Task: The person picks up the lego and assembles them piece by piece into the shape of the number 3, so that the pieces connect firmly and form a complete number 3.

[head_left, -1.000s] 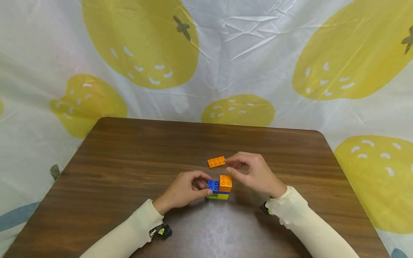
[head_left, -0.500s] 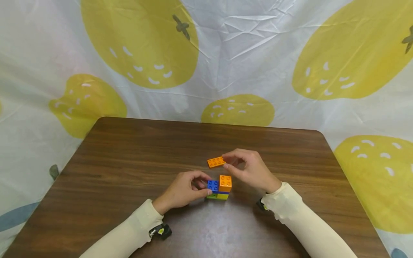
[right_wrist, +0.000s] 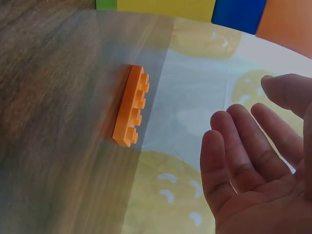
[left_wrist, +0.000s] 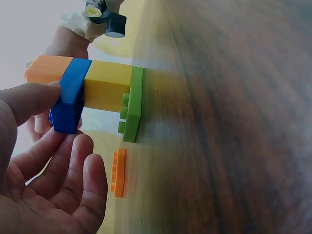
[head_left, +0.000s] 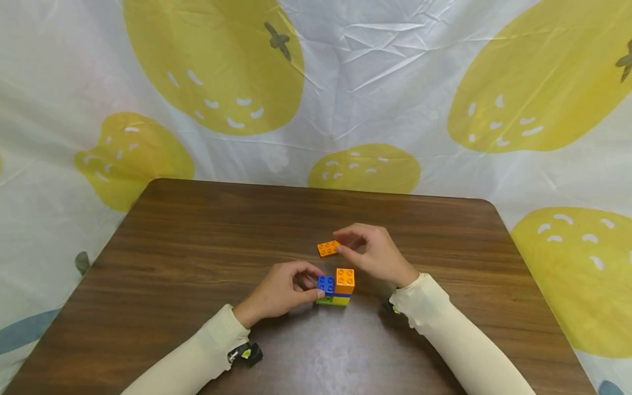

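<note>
A small stack of toy building bricks stands on the table, with a green plate (left_wrist: 134, 105) at the bottom, a yellow brick (left_wrist: 108, 85), a blue brick (head_left: 326, 283) and an orange brick (head_left: 345, 281) on top. My left hand (head_left: 278, 292) pinches the overhanging end of the blue brick between thumb and fingers. Just behind the stack, a flat orange brick (head_left: 327, 248) lies studs up on the table. Above its right end hovers my right hand (head_left: 377, 255), thumb and fingers apart; the right wrist view shows a gap between the fingers (right_wrist: 234, 151) and this brick.
The brown wooden table (head_left: 222, 219) extends around the bricks to a rounded far edge. Behind it hangs a white curtain (head_left: 345, 109) printed with yellow fruit. A black wrist camera strap (head_left: 247, 354) sits on the left sleeve.
My right hand has moved left and slightly away from me, over the flat orange brick. The left hand and the stack have stayed put.
</note>
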The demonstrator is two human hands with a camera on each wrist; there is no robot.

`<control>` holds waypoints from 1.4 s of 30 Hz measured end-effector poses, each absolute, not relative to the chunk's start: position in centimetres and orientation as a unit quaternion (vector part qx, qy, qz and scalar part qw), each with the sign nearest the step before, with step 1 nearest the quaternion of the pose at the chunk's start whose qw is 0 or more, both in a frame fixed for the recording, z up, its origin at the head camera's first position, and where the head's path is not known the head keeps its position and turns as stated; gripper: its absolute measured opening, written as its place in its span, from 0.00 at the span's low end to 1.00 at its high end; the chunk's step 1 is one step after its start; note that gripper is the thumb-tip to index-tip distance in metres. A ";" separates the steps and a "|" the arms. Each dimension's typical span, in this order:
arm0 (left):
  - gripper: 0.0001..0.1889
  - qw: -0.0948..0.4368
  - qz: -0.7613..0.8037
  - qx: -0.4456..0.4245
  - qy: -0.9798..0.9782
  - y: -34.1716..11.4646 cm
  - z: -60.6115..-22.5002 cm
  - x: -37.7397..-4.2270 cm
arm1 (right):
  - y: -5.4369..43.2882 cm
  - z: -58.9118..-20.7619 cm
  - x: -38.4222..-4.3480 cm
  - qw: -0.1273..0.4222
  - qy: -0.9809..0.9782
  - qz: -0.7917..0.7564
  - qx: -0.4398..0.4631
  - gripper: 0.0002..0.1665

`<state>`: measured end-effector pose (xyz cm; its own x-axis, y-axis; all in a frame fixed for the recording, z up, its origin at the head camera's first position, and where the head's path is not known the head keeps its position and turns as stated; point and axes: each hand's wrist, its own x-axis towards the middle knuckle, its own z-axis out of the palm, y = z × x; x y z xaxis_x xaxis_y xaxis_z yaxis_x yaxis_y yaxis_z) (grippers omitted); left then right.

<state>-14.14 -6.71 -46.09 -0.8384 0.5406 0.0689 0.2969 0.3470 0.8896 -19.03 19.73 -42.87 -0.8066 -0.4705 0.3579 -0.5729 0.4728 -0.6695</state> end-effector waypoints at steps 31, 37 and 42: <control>0.18 0.123 0.516 0.256 0.808 -6.7 -46.2 -14.2 | 19.6 -45.4 -22.1 0.014 -0.889 0.370 0.268 0.20; 0.18 0.125 0.518 0.257 0.806 -6.8 -46.1 -14.1 | 19.7 -45.7 -22.5 0.003 -0.898 0.355 0.261 0.20; 0.19 0.126 0.518 0.261 0.805 -6.9 -46.2 -14.1 | 19.8 -46.0 -22.7 0.000 -0.900 0.350 0.258 0.20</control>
